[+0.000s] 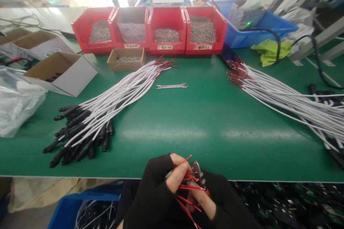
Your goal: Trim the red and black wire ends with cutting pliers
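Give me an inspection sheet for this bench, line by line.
Surface: green bench mat, glossy, with glare.
Job's things: red wires bunched between both hands at the near edge; a small metal piece among them, unclear.
Clutter: wrench, small cardboard box, white carton, plastic bag, yellow-green cloth.
Hands: left hand and right hand in black fingerless gloves, both closed on the red wires.
Cables: left cable bundle, white with black plugs; right cable bundle, white with red ends.
Surroundings: four red bins of small metal parts, blue crate behind; blue bin under the bench.
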A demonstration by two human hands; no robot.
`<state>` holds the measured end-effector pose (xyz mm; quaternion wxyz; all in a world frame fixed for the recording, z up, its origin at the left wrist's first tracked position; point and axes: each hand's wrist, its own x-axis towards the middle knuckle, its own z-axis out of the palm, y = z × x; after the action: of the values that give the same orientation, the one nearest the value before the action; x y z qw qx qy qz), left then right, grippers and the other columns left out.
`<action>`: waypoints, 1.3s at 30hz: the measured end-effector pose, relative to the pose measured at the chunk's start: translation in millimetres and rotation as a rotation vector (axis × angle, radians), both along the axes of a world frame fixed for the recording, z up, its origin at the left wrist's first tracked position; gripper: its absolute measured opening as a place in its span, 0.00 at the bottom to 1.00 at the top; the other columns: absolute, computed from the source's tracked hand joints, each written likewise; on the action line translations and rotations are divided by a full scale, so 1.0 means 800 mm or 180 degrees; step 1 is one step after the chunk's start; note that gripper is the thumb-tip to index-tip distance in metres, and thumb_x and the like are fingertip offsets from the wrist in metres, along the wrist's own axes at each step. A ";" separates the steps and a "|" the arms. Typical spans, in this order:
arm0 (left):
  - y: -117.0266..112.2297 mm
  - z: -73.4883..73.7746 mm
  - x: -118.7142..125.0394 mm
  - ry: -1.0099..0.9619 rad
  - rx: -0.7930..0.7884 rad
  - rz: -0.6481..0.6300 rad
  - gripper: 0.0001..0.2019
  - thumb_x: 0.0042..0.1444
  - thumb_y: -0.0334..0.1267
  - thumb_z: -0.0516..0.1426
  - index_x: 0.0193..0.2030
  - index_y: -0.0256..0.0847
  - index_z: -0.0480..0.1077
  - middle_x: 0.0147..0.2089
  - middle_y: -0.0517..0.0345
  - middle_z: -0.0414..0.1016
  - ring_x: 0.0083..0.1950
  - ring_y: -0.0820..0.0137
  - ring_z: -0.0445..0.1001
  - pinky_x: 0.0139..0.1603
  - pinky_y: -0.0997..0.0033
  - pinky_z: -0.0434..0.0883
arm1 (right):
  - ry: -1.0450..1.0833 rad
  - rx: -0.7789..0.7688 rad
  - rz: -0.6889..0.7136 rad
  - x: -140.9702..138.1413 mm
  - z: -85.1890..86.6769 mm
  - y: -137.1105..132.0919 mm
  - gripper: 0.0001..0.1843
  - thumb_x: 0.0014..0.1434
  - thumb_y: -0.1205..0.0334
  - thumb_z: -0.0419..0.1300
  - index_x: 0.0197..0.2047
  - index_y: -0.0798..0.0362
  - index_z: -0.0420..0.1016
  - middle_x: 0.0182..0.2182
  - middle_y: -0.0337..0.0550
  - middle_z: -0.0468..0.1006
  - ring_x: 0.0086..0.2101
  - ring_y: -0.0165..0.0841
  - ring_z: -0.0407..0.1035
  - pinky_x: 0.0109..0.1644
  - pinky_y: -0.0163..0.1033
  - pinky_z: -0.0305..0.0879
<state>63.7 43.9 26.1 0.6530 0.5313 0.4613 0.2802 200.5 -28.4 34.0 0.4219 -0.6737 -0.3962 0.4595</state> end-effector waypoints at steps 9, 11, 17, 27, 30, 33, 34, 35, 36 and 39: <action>0.005 -0.003 0.002 -0.0001 0.0157 -0.0082 0.11 0.60 0.42 0.63 0.27 0.47 0.82 0.25 0.57 0.80 0.26 0.63 0.76 0.29 0.67 0.75 | 0.0001 0.0100 0.0013 -0.001 -0.005 -0.003 0.21 0.57 0.76 0.62 0.43 0.39 0.87 0.31 0.34 0.87 0.51 0.47 0.80 0.48 0.48 0.83; 0.003 -0.002 0.003 -0.0025 0.0170 -0.0043 0.12 0.60 0.43 0.63 0.27 0.47 0.82 0.25 0.57 0.81 0.27 0.62 0.77 0.30 0.67 0.75 | 0.0017 0.0100 -0.0027 0.000 -0.009 -0.005 0.19 0.60 0.75 0.62 0.45 0.42 0.85 0.34 0.36 0.88 0.50 0.45 0.81 0.48 0.47 0.83; -0.002 0.002 0.002 0.0002 0.0107 0.0051 0.10 0.59 0.44 0.63 0.29 0.46 0.82 0.27 0.57 0.82 0.31 0.61 0.79 0.34 0.66 0.77 | 0.0068 0.0012 0.0014 0.001 -0.025 -0.013 0.06 0.66 0.60 0.65 0.42 0.49 0.84 0.39 0.44 0.88 0.41 0.42 0.83 0.44 0.46 0.82; 0.002 -0.008 -0.013 -0.0094 -0.0479 -0.0178 0.09 0.59 0.42 0.65 0.30 0.40 0.82 0.29 0.58 0.80 0.30 0.68 0.76 0.31 0.74 0.71 | -0.0032 -0.0061 0.0119 0.011 -0.029 -0.020 0.18 0.65 0.47 0.62 0.29 0.49 0.80 0.21 0.39 0.79 0.23 0.35 0.76 0.28 0.35 0.75; 0.001 -0.004 -0.013 -0.0131 -0.0648 -0.0122 0.09 0.56 0.42 0.67 0.29 0.41 0.81 0.29 0.58 0.81 0.32 0.67 0.77 0.33 0.75 0.72 | -0.0015 -0.0072 0.0184 0.010 -0.028 -0.019 0.18 0.66 0.49 0.60 0.30 0.48 0.80 0.20 0.37 0.79 0.22 0.34 0.76 0.28 0.35 0.74; -0.002 0.003 -0.009 -0.0119 -0.0726 0.0043 0.08 0.54 0.42 0.67 0.28 0.42 0.82 0.30 0.58 0.82 0.33 0.66 0.79 0.35 0.74 0.74 | 0.0004 -0.0138 0.0295 0.011 -0.038 -0.021 0.19 0.66 0.48 0.61 0.28 0.48 0.82 0.19 0.38 0.80 0.22 0.36 0.77 0.30 0.36 0.76; -0.003 0.005 -0.008 -0.0112 -0.0768 0.0133 0.07 0.53 0.41 0.68 0.28 0.42 0.82 0.29 0.59 0.83 0.32 0.66 0.79 0.35 0.73 0.74 | 0.0036 -0.0162 0.0252 0.012 -0.043 -0.022 0.18 0.66 0.48 0.63 0.29 0.48 0.82 0.19 0.39 0.81 0.22 0.37 0.78 0.30 0.37 0.76; -0.004 0.008 -0.007 -0.0105 -0.0822 0.0199 0.06 0.52 0.41 0.68 0.29 0.43 0.82 0.29 0.59 0.83 0.32 0.66 0.79 0.35 0.73 0.75 | 0.0077 -0.0192 0.0167 0.012 -0.049 -0.024 0.17 0.65 0.48 0.64 0.30 0.49 0.83 0.20 0.40 0.81 0.22 0.37 0.78 0.29 0.37 0.76; -0.004 0.010 -0.006 -0.0107 -0.0865 0.0220 0.05 0.51 0.40 0.68 0.29 0.43 0.82 0.29 0.59 0.83 0.31 0.66 0.80 0.35 0.73 0.75 | 0.0127 -0.0227 0.0081 0.012 -0.055 -0.026 0.16 0.64 0.48 0.64 0.32 0.49 0.84 0.20 0.40 0.81 0.21 0.38 0.78 0.28 0.37 0.76; -0.004 0.012 -0.006 -0.0086 -0.0848 0.0178 0.04 0.51 0.39 0.69 0.29 0.43 0.81 0.28 0.59 0.83 0.32 0.64 0.81 0.35 0.71 0.76 | 0.0257 -0.0327 0.0013 0.013 -0.066 -0.029 0.16 0.65 0.48 0.64 0.34 0.50 0.84 0.17 0.39 0.79 0.19 0.37 0.75 0.27 0.37 0.76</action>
<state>58.5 40.9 36.0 0.7159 0.4230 0.5002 0.2416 211.3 -51.5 -19.2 0.4014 -0.6746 -0.3562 0.5069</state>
